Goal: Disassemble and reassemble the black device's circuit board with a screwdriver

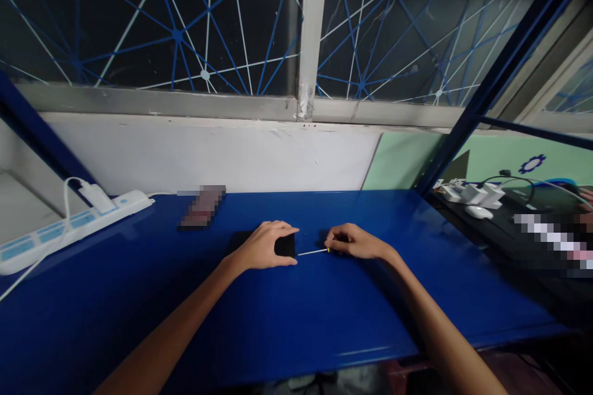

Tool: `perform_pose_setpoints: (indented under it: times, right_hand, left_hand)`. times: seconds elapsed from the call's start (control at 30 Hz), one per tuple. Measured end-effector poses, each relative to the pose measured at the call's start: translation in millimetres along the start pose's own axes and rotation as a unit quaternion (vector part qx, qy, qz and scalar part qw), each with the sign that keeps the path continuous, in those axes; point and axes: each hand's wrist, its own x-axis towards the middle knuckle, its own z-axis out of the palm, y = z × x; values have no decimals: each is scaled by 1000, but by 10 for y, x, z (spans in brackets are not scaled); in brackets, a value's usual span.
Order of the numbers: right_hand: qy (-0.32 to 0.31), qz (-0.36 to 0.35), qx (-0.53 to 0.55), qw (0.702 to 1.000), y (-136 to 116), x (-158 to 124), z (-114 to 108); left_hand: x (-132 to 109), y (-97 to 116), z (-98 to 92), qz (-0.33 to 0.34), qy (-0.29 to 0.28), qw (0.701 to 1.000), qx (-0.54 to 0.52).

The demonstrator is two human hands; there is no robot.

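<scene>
My left hand (266, 245) lies across a flat, black, rectangular object (286, 245) on the blue tabletop. Its thumb and fingers grip that object along the near and far edges, and the palm hides much of it. To the right, my right hand (354, 242) is closed around a small screwdriver (313, 252). The screwdriver's thin metal shaft points left, its tip close to the black object's right edge; contact cannot be made out. A bit of yellow shows where the shaft meets my fingers, which hide the handle.
A white power strip (69, 229) with a plugged-in charger (98, 197) lies at the left. A dark, pixelated object (202, 207) rests at the back. On the right, a black surface holds white adapters (482, 195), and part of another person's hand (587, 197) shows.
</scene>
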Motion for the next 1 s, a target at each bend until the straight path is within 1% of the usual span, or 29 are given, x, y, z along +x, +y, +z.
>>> perform_pose_setpoints:
  times: [0.2, 0.37, 0.5, 0.53, 0.67, 0.73, 0.83, 1.0]
  right_hand:
    - [-31, 26, 6, 999, -13, -22, -41]
    - [-13, 19, 28, 999, -27, -24, -20]
    - [-32, 58, 56, 996, -9, -18, 13]
    - [-34, 58, 56, 996, -9, -14, 20]
    - [-7, 14, 35, 999, -41, -6, 40]
    - [-8, 18, 20, 1000, -65, -9, 44]
    - [-29, 32, -11, 999, -86, -12, 49]
    - [-26, 15, -71, 997, -70, 4, 62]
  left_hand:
    - [-3, 10, 4, 0, -2, 1000, 2]
    - [-1, -1, 8, 6, -2, 1000, 3]
    - [-1, 5, 1, 8, -2, 1000, 5]
    - [-2, 5, 2, 8, -1, 1000, 6]
    - [0, -11, 17, 12, 3, 1000, 4]
    - [3, -27, 30, 13, 4, 1000, -2]
    - [10, -54, 50, 19, 2, 1000, -22]
    - [12, -83, 65, 26, 0, 999, -39]
